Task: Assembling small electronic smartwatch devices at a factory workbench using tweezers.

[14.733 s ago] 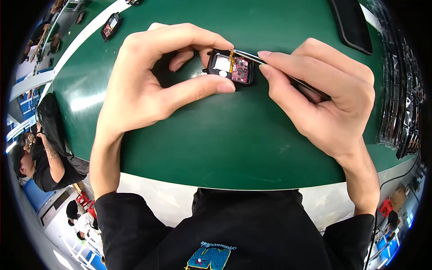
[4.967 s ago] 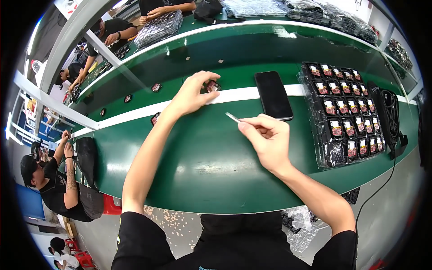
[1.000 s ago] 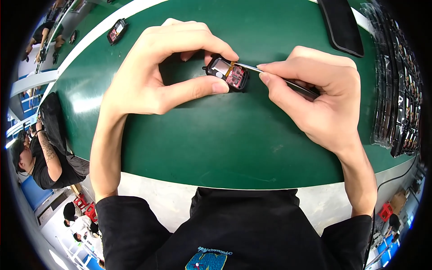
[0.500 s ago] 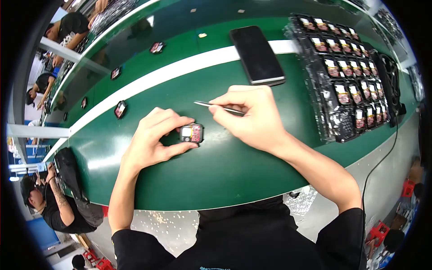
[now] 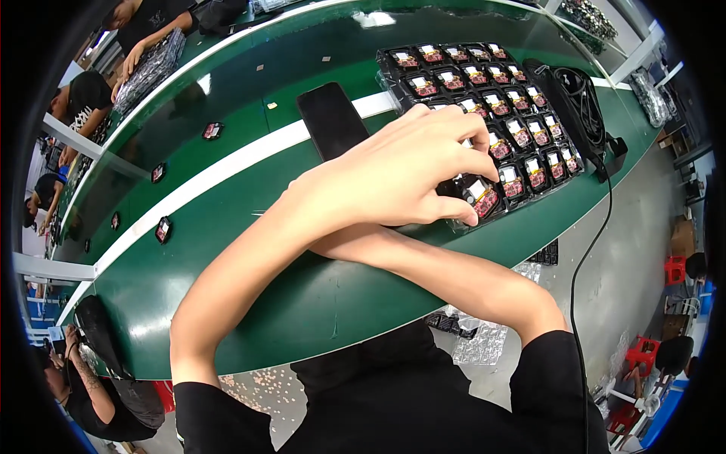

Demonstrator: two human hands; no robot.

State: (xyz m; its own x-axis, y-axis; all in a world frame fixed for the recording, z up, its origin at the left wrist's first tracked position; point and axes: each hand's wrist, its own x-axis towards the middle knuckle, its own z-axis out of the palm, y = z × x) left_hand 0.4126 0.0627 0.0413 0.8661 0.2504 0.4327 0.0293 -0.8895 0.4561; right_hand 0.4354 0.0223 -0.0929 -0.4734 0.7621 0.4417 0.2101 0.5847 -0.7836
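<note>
My left hand point(image 5: 416, 166) reaches across to the right over my right arm. Its thumb and forefinger are closed on opposite edges of a small black electronic module point(image 5: 482, 198) with a red and white face. That module sits at the near left corner of a black plastic tray point(image 5: 503, 216), whose pockets hold several like it. My right hand point(image 5: 348, 240) lies mostly beneath my left forearm, with its fingers hidden. A thin metal tip point(image 5: 262, 213), like that of tweezers, shows left of the left forearm.
A black phone point(image 5: 331, 117) lies on the green table point(image 5: 302, 318), partly behind my left hand. Several modules point(image 5: 163, 229) are scattered to the left. A black adapter with coiled cable point(image 5: 578, 113) sits right of the tray, its cord hanging down. Other people work at the far left.
My left hand has carried the module from mid-table to the tray's near left corner, crossing over my right arm. My right hand has shifted left and under it. The view has turned rightward.
</note>
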